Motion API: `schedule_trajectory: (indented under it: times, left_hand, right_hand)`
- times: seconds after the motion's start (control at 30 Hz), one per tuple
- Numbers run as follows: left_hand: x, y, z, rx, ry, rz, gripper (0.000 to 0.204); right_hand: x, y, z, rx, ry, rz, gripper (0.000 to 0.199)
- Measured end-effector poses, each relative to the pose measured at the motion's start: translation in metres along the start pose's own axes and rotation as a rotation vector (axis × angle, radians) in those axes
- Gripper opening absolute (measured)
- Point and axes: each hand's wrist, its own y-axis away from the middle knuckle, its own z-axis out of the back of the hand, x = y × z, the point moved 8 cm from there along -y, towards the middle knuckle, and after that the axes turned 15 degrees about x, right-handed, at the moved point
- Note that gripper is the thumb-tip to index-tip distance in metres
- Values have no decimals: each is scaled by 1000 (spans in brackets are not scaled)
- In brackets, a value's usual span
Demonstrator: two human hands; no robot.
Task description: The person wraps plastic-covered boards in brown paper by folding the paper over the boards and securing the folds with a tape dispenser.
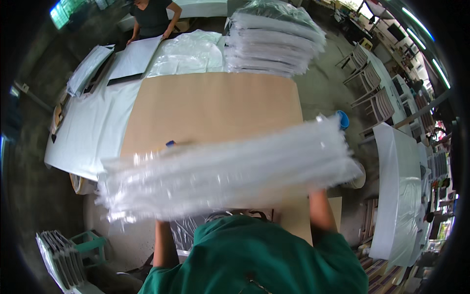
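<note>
I see a blurred stack of clear plastic bags lifted above the tan surface; both hands hidden beneath it, grip can't tell.

A blurred stack of clear bags is held across the near edge of the board-topped table. At the far right corner a second stack is piled — loose bags lie to its left.

bare brown tabletop ahead; packet stack blocking far edge
</note>
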Motion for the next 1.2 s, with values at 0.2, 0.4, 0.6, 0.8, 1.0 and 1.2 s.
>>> schedule_trajectory:
  times: [0.2, 0.4, 0.6, 0.8, 1.0, 1.2]
  left_hand:
    - [36, 5, 18, -38, -264, 369, 32]
    - [30, -25, -5, 33, -530, 467, 38]
    - [-9, -140, -68, -156, -679, -39, 47]
    - [-10, -267, -118, -59, -987, 307, 89]
    - [23, -316, -86, -115, -1011, 387, 72]
    - [-29, -197, -100, -318, -1384, -255, 41]
  right_hand:
    - [-73, 20, 0, -129, -137, -173, 67]
    - [-146, 26, -53, -212, -290, -252, 71]
    - [-114, -47, -64, -547, -38, 80, 76]
    - [-190, -116, -30, -545, -25, -602, 90]
    - [-215, -181, -58, -377, 130, -826, 96]
    - [-259, -195, -40, -356, 340, -853, 99]
